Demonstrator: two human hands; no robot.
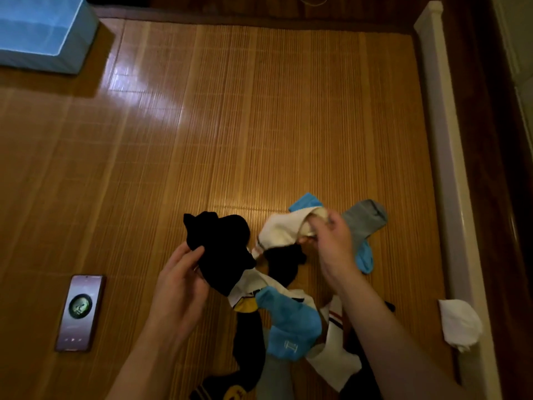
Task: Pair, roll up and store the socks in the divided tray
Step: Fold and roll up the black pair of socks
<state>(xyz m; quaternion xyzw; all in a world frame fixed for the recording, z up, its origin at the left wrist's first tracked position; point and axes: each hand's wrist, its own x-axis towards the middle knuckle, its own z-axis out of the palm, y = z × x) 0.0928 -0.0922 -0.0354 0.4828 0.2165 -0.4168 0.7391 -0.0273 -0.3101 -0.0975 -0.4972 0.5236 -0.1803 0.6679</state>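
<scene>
Left hand pinching limp black cotton sock; right hand gripping soft white sock at cuff, over tangled sock pile lying on bamboo mat. Light, floppy; likely best gripping at cuffs. Blue tray sitting far left.

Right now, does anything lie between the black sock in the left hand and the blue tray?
Nothing visible does: only bare mat lies between the black sock in the left hand and the blue tray. The phone lies off that line.
</scene>
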